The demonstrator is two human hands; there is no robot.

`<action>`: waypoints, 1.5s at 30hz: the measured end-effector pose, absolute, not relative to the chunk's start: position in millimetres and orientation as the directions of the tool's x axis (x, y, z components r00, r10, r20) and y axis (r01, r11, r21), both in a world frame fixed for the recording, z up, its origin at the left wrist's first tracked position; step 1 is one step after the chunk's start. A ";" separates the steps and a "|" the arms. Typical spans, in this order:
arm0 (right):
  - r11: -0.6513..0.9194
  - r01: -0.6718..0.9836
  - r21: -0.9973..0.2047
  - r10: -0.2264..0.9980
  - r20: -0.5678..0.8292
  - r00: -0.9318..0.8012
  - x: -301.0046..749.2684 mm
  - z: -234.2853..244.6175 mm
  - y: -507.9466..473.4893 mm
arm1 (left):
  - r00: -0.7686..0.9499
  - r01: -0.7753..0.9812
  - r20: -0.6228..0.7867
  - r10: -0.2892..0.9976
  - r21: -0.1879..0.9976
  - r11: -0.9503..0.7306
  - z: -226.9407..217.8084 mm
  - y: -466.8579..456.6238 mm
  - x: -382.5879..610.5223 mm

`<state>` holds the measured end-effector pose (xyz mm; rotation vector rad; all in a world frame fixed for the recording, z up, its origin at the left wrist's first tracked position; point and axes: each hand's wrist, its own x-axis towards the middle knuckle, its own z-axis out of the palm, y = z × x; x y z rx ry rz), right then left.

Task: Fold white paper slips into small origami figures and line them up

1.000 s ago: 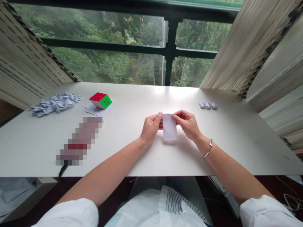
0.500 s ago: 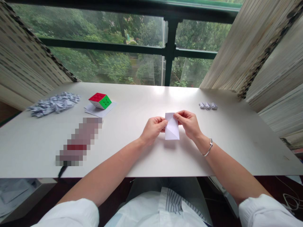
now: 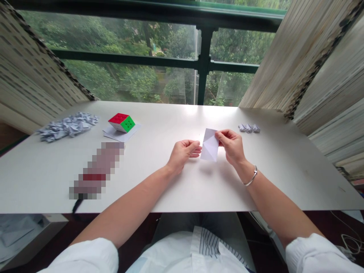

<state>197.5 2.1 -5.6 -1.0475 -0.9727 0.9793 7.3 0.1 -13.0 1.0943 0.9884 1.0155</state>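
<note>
A small white sheet of paper with diagonal creases is held up above the white table, tilted slightly. My right hand pinches its upper right edge between thumb and fingers. Just off the paper's left edge is my left hand, its thumb and fingers slightly apart with nothing between them. Its fingertips are very close to the sheet; whether one still touches it is hard to tell.
At the far left lies a heap of folded paper pieces. A Rubik's cube rests on white paper sheets, with a blurred-out flat object nearer me. Several folded pieces line up at right. The table ends before a window.
My left hand has let go of the paper's left edge. My right hand has moved the sheet slightly right and up, and the sheet has tilted.
</note>
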 end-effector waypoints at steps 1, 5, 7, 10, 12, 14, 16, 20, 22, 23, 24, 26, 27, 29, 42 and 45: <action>0.205 -0.159 -0.966 0.955 0.162 0.248 194.3 -5.9 0.6 | 0.257 -0.144 -0.114 0.960 0.977 0.155 -13.3 -0.5 8.6; 0.196 -0.146 -0.970 0.964 0.163 0.210 185.9 -7.3 -3.4 | 0.301 -0.161 -0.107 0.947 0.974 0.161 -14.5 -3.2 12.2; 0.181 -0.154 -0.971 0.969 0.149 0.199 185.0 -7.5 -3.8 | 0.308 -0.170 -0.108 0.945 0.971 0.166 -14.9 -3.8 12.7; 0.127 -0.191 -0.973 0.978 0.091 0.187 185.3 -7.1 -3.5 | 0.302 -0.180 -0.110 0.947 0.969 0.170 -15.5 -3.6 12.1; 0.071 -0.223 -0.972 0.986 0.034 0.166 185.5 -6.3 -3.6 | 0.287 -0.185 -0.105 0.952 0.969 0.163 -16.0 -3.1 11.5; 0.011 -0.253 -0.967 0.992 -0.021 0.124 185.2 -5.2 -4.6 | 0.265 -0.192 -0.098 0.959 0.969 0.152 -16.4 -2.5 11.1; -0.053 -0.263 -0.963 0.996 -0.069 0.054 184.1 -4.1 -6.4 | 0.229 -0.208 -0.093 0.969 0.968 0.142 -16.6 -1.7 10.7; -0.143 -0.204 -0.968 0.988 -0.129 -0.081 181.3 -3.7 -9.9 | 0.154 -0.236 -0.085 0.984 0.964 0.120 -17.4 0.6 10.1; -0.152 -0.179 -0.972 0.986 -0.135 -0.099 180.7 -4.5 -10.5 | 0.140 -0.238 -0.087 0.986 0.964 0.119 -18.3 1.6 10.0; -0.152 -0.173 -0.973 0.986 -0.136 -0.101 180.8 -5.1 -10.4 | 0.138 -0.237 -0.090 0.986 0.964 0.122 -18.7 1.9 10.0; -0.152 -0.170 -0.974 0.985 -0.136 -0.102 181.0 -5.6 -10.2 | 0.137 -0.237 -0.094 0.986 0.963 0.125 -19.1 2.1 10.0; -0.146 -0.165 -0.976 0.986 -0.130 -0.104 181.9 -6.7 -9.5 | 0.139 -0.239 -0.100 0.985 0.962 0.131 -19.5 2.1 10.2; -0.142 -0.162 -0.977 0.986 -0.126 -0.105 182.3 -7.1 -9.1 | 0.141 -0.241 -0.104 0.985 0.961 0.136 -19.7 2.1 10.2; -0.135 -0.156 -0.978 0.987 -0.119 -0.108 183.0 -7.8 -8.5 | 0.151 -0.251 -0.112 0.982 0.957 0.148 -20.0 2.1 10.3; -0.136 -0.182 -0.974 0.988 -0.119 -0.099 182.9 -7.0 -10.1 | 0.198 -0.257 -0.118 0.973 0.952 0.168 -22.9 3.0 8.6; -0.134 -0.201 -0.970 0.987 -0.113 -0.111 183.3 -7.4 -9.7 | 0.218 -0.261 -0.118 0.969 0.949 0.174 -19.0 1.8 8.1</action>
